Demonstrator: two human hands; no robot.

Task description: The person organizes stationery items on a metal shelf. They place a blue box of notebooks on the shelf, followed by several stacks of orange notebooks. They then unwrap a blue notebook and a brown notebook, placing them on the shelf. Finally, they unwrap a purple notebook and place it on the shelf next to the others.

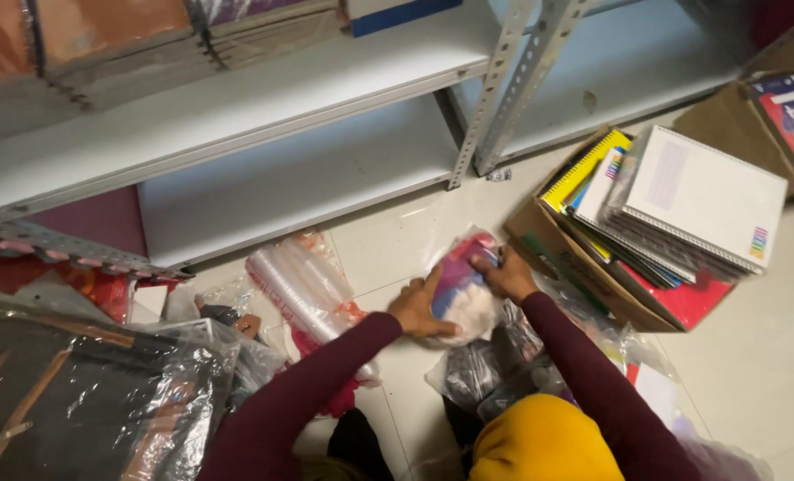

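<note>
1. A plastic-wrapped pink and white bundle (462, 289) is lying on the floor (753, 356), between both hands.
2. The left hand (417, 307) is pressing its side; the right hand (504, 273) is pinching its top.
3. A sleeve of clear cups (299, 289) is sitting left; a box of notebooks (655, 223) is crowding right.

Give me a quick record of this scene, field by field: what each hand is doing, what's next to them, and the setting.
left hand: pressed on the left side of a clear plastic bag holding pink, purple and white items
right hand: gripping the same bag's upper right
bag position: on the tiled floor
left of bag: sleeve of clear plastic cups
right of bag: cardboard box stacked with spiral notebooks
behind: white metal shelving
</note>
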